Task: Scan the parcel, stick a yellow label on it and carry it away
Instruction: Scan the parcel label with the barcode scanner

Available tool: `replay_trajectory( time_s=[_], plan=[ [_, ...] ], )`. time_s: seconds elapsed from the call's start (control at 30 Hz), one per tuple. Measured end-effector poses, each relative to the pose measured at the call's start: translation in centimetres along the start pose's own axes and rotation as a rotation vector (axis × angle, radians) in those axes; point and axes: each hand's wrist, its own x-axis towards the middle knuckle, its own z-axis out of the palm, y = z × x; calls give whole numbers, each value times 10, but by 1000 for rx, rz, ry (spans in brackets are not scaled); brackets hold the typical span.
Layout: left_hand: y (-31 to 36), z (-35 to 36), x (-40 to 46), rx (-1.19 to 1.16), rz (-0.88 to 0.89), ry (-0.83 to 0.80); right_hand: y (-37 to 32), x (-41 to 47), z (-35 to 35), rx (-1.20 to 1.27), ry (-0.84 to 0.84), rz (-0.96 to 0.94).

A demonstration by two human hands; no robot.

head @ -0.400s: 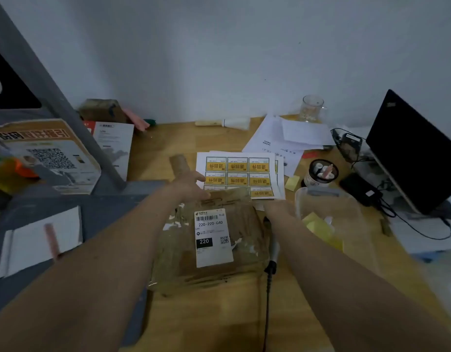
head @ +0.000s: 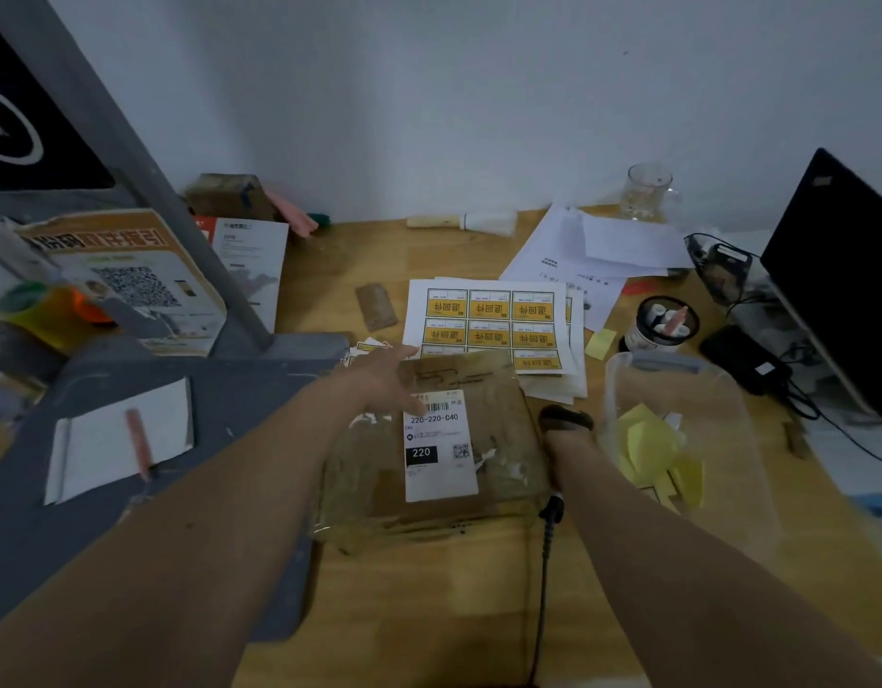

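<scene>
The parcel [head: 498,414] is a brown, tape-wrapped box with a white shipping label [head: 441,446]; it lies on the wooden desk in front of me. My left hand [head: 384,374] rests flat on its far left corner, fingers straight. At the parcel's right edge my right hand [head: 568,446] grips a black barcode scanner [head: 563,417], whose cable [head: 543,563] trails toward me. A sheet of yellow labels [head: 488,320] lies just beyond the parcel, partly under its far edge.
A clear plastic tub [head: 622,384] with yellow scraps stands right of the scanner. A pen cup [head: 667,322], laptop [head: 836,270] and cables fill the right side. Loose papers [head: 603,250] and a glass mug [head: 647,191] sit at the back. A grey stand with a notepad [head: 121,439] borders the left.
My left hand has drawn back from the small cardboard piece onto the parcel's top. My right hand has shifted so that the scanner's head now shows beyond it.
</scene>
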Motion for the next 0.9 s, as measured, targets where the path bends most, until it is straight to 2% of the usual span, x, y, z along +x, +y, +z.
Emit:
replay_trajectory(
  time_s=[0.1, 0.17, 0.27, 0.33, 0.43, 0.6, 0.73, 0.9],
  plan=[
    [-10, 2, -3, 63, 25, -5, 12, 21, 0, 13, -76, -68],
    [-17, 3, -2, 171, 20, 15, 16, 28, 0, -54, -83, -26],
    [-25, 2, 0, 248, -34, 30, -6, -18, -3, -53, -31, -66],
    [-26, 0, 0, 236, -47, 32, -17, -41, -8, -36, 38, -133],
    [-28, -2, 0, 187, -84, 59, -28, -55, -15, 80, 51, -292],
    [-37, -2, -7, 65, -105, 189, -58, -78, -24, 38, 23, -297],
    [-52, 0, -10, -94, -98, 123, -62, -110, -27, -13, -103, -392],
    [-55, 0, -16, 131, -124, -19, -64, -142, -25, 50, -265, -439]
  ],
)
